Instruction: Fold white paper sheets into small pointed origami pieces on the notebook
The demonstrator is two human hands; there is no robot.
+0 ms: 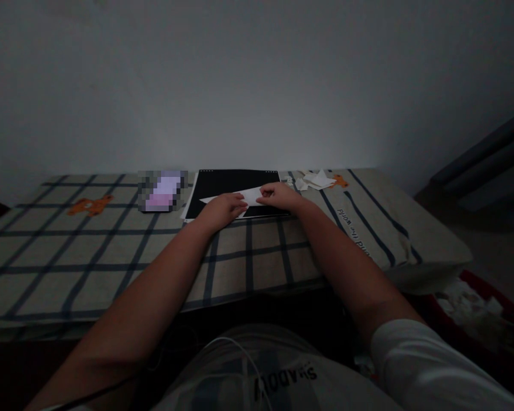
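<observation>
A folded piece of white paper (252,196) with a pointed left end lies on a black sheet (235,180) with punched holes along its far edge. My left hand (223,210) rests over the paper's near left part, fingers stretched across it and pressing it down. At the paper's right end, my right hand (279,196) has thumb and fingers pinched together on its edge. Part of the paper is hidden under both hands. White pages show beneath the black sheet at its left edge.
Left of the black sheet lies a phone (163,191) with a lit, blurred-out screen. Folded white paper pieces (319,180) sit at the right, near the wall (240,85). A checked cloth (111,245) covers the table. A red bin (471,279) with crumpled paper stands below right.
</observation>
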